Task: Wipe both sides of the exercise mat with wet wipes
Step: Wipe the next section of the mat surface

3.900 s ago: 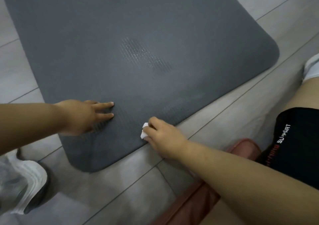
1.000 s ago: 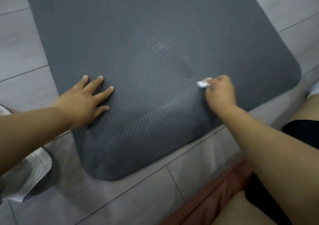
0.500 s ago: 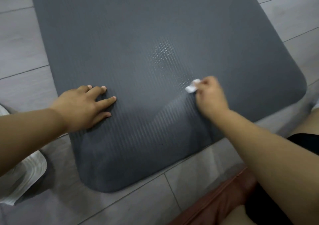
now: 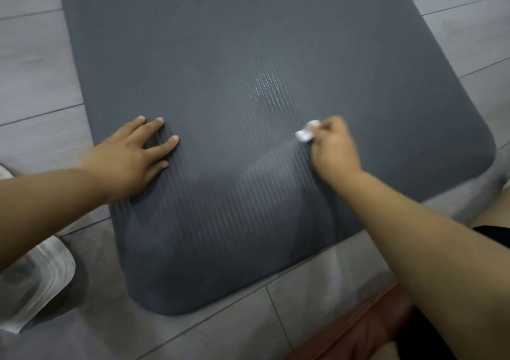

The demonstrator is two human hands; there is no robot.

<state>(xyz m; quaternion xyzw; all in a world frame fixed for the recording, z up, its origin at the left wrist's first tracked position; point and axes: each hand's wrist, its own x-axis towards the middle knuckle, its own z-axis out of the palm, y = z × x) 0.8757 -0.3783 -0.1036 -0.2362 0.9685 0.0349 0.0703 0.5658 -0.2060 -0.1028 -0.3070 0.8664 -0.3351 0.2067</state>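
Grip of the right hand [image 4: 335,149] pinches a wipe [image 4: 306,133] on the mat [image 4: 220,55]. Left hand [image 4: 132,155] lies flat, a white shoe [image 4: 36,285] nearby.

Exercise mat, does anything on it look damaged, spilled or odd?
No damage shows. One glossy streaked patch on the exercise mat, just beyond the wet wipe pinched in the right hand, looks like a damp sheen on the ribs.

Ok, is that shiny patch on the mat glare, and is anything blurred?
Head view: the streaky bright patch on the mat looks like light glinting off its ribs; the right hand and wipe are motion-blurred, the left hand sharper; a shadow darkens the mat's near end.
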